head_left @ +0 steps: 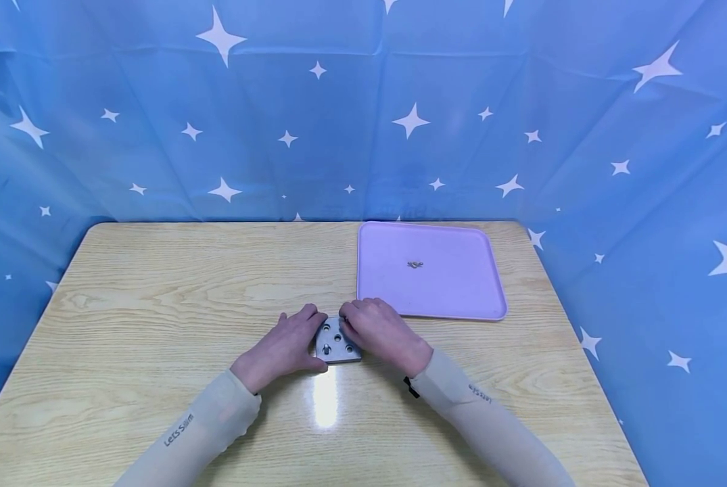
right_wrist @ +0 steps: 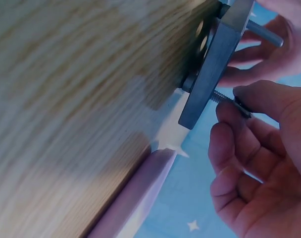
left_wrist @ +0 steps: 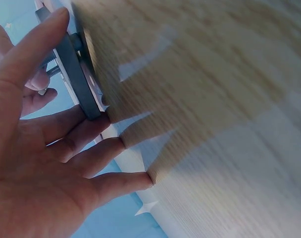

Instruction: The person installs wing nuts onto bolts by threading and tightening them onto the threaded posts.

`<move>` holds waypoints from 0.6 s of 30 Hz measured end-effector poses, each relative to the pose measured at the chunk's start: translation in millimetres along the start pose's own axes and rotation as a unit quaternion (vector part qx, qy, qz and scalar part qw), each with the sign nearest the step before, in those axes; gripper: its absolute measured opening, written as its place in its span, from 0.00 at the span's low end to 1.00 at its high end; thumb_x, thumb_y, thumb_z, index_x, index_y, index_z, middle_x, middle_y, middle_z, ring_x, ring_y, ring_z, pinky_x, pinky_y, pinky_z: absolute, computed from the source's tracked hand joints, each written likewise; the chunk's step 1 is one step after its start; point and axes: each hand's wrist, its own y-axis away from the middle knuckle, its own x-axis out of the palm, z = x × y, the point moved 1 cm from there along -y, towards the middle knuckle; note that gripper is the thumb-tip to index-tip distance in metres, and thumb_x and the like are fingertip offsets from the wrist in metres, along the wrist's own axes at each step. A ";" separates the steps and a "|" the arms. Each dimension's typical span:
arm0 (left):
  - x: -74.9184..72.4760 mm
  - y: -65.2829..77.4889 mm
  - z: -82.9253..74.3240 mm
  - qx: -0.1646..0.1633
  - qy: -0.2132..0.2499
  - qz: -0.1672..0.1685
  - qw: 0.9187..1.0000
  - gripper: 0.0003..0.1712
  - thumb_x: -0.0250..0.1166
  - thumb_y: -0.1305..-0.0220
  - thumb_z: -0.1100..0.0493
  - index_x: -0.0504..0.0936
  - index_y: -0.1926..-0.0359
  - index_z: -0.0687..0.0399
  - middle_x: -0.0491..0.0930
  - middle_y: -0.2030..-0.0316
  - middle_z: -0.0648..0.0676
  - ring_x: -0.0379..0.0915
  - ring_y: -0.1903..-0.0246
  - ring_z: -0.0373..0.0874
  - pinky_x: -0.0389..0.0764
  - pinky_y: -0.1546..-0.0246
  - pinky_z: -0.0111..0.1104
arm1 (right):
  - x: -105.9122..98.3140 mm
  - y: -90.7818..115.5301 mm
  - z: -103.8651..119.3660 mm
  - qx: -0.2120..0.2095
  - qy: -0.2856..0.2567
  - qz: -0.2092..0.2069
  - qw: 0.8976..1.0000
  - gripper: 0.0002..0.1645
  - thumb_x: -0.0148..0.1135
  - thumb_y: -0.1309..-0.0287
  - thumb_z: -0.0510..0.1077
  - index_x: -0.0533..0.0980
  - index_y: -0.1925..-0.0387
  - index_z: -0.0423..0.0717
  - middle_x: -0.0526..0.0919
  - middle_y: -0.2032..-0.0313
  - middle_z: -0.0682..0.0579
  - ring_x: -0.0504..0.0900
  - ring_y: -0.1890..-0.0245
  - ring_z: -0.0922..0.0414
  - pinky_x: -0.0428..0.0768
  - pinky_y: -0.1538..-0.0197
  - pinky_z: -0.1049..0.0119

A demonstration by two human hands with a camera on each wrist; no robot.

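Grey plate [head_left: 339, 352] gripped by left fingers [left_wrist: 93, 161], right fingers [right_wrist: 249, 144] pinching fastener [right_wrist: 243, 107], lilac tray [head_left: 454, 277] near

Plate [head_left: 338, 348] showing smooth metal, dully shining. Bolt [right_wrist: 221, 97] displaying ridged metal thread. Wing nut [right_wrist: 243, 107], mostly hidden, probably being metal. Tray [head_left: 454, 277] presenting smooth plastic. Desk [head_left: 186, 284] showing wood grain, glossily reflecting light. Creased backdrop [head_left: 351, 101] faintly shining.

Holds dark metal plate [left_wrist: 77, 77] between thumb and fingers of left hand [left_wrist: 46, 158]; rests outer fingertips [left_wrist: 147, 179] on wood-grain tabletop [left_wrist: 229, 139]. Shows threaded bolt [left_wrist: 54, 71] projecting from plate beside right hand [left_wrist: 37, 80], with blue star-patterned cloth [left_wrist: 108, 218] beyond.
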 end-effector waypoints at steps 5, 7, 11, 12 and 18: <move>0.1 0.1 -0.1 0.001 -0.003 0.000 1.000 0.48 0.86 0.56 0.48 0.76 0.38 0.67 0.74 0.52 0.56 0.74 0.57 0.48 0.75 0.47 0.65 | -8.4 3.3 -3.1 0.006 0.018 0.031 0.999 0.18 0.64 0.29 0.53 0.82 0.51 0.43 0.85 0.61 0.52 0.82 0.62 0.55 0.81 0.55 0.58; 0.0 0.2 -0.2 0.000 -0.004 -0.001 1.000 0.48 0.86 0.56 0.48 0.76 0.38 0.67 0.74 0.51 0.56 0.75 0.56 0.48 0.75 0.46 0.66 | -14.8 4.7 -6.0 -0.009 0.025 0.043 0.999 0.21 0.64 0.30 0.53 0.81 0.43 0.45 0.84 0.52 0.52 0.82 0.52 0.54 0.80 0.50 0.55; -0.1 -0.2 -0.1 -0.003 0.000 0.001 1.000 0.48 0.85 0.56 0.48 0.77 0.38 0.67 0.74 0.52 0.55 0.75 0.56 0.47 0.75 0.46 0.65 | -25.1 5.9 -11.5 -0.073 0.021 0.063 0.995 0.23 0.67 0.34 0.40 0.80 0.38 0.53 0.83 0.41 0.57 0.77 0.39 0.54 0.78 0.45 0.53; -0.2 -0.3 0.0 -0.003 0.000 0.002 1.000 0.48 0.85 0.56 0.48 0.77 0.38 0.66 0.74 0.52 0.55 0.75 0.56 0.47 0.75 0.45 0.66 | -26.1 6.1 -12.6 -0.090 0.022 0.070 0.993 0.24 0.67 0.35 0.36 0.81 0.39 0.54 0.83 0.41 0.59 0.77 0.38 0.55 0.78 0.45 0.53; 0.2 -0.7 0.3 -0.006 0.000 0.007 1.000 0.47 0.85 0.55 0.48 0.76 0.37 0.66 0.74 0.51 0.55 0.75 0.55 0.48 0.74 0.45 0.66 | -26.4 7.6 -15.7 -0.127 0.027 0.095 0.987 0.26 0.68 0.38 0.32 0.83 0.42 0.56 0.83 0.41 0.62 0.77 0.39 0.58 0.78 0.48 0.55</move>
